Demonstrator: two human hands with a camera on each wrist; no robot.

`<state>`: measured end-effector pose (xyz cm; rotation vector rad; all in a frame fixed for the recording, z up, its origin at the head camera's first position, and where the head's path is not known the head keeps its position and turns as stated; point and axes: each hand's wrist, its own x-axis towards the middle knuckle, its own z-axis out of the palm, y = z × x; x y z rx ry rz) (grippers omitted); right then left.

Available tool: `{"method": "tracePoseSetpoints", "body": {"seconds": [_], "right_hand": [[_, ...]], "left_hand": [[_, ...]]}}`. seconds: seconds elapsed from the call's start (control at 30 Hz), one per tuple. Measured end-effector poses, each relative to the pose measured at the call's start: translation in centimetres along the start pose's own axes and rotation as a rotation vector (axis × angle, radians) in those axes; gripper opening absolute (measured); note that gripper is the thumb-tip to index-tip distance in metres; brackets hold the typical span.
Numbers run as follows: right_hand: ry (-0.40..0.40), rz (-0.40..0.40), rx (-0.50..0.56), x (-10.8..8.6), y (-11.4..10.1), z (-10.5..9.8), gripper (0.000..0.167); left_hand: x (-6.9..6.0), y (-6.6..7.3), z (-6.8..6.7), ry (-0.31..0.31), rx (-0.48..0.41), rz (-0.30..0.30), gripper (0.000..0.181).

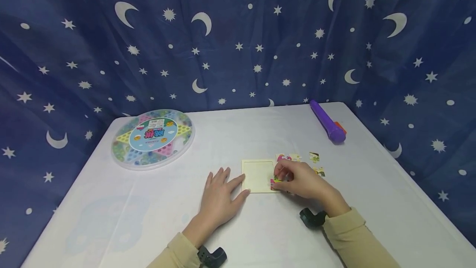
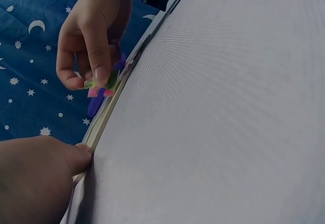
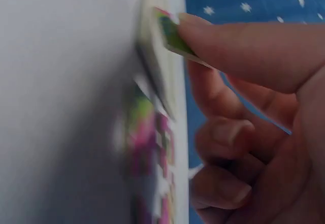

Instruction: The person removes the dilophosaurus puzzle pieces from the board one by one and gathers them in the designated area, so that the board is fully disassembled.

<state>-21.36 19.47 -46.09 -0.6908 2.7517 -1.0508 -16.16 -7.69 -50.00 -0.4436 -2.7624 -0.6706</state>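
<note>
A shallow cream puzzle tray lies on the table, with a raised rim and a bare inside. My left hand rests at its left edge, fingers spread and fairly straight; in the left wrist view its thumb touches the rim. Over the tray's right side my right hand pinches a green and pink jigsaw piece between thumb and fingers. That piece is held just above the tray. Several loose jigsaw pieces lie right of the tray, some partly hidden behind the right hand.
A round Chinese checkers set lies at the back left of the white table. Toward the back right is a purple stick-shaped object with something orange beside it. Behind the table hangs a blue star-and-moon curtain.
</note>
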Motion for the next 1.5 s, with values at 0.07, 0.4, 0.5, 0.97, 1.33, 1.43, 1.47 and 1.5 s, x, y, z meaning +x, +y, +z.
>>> {"method": "tracePoseSetpoints", "body": {"seconds": [0.07, 0.4, 0.5, 0.97, 1.33, 1.43, 1.47, 1.5], "right_hand": [[-0.001, 0.022, 0.023, -0.2, 0.3, -0.6, 0.030], [0.044, 0.149, 0.124, -2.1, 1.7, -3.8, 0.023], [0.070, 0.180, 0.116, -3.0, 2.4, -4.9, 0.026], [-0.014, 0.308, 0.162, -6.3, 5.6, -7.7, 0.037], [-0.003, 0.364, 0.024, -6.6, 7.0, -7.0, 0.035], [0.019, 0.367, -0.014, -6.5, 7.0, -6.9, 0.034], [0.041, 0.372, -0.021, -6.4, 6.9, -6.8, 0.033], [0.067, 0.374, -0.023, -6.2, 6.8, -6.7, 0.032]], "left_hand": [[0.0, 0.0, 0.0, -0.001, 0.000, -0.004, 0.047], [0.0, -0.1, -0.2, -0.003, -0.002, -0.015, 0.048], [-0.1, -0.1, -0.2, -0.002, 0.001, -0.015, 0.048], [-0.3, -0.2, -0.3, 0.038, -0.011, -0.025, 0.047], [-0.2, -0.3, -0.1, 0.073, -0.010, -0.011, 0.045], [-0.2, -0.4, -0.2, 0.057, -0.025, -0.023, 0.046], [-0.2, -0.4, -0.3, 0.050, -0.033, -0.033, 0.047], [-0.2, -0.4, -0.4, 0.041, -0.042, -0.044, 0.049]]}}
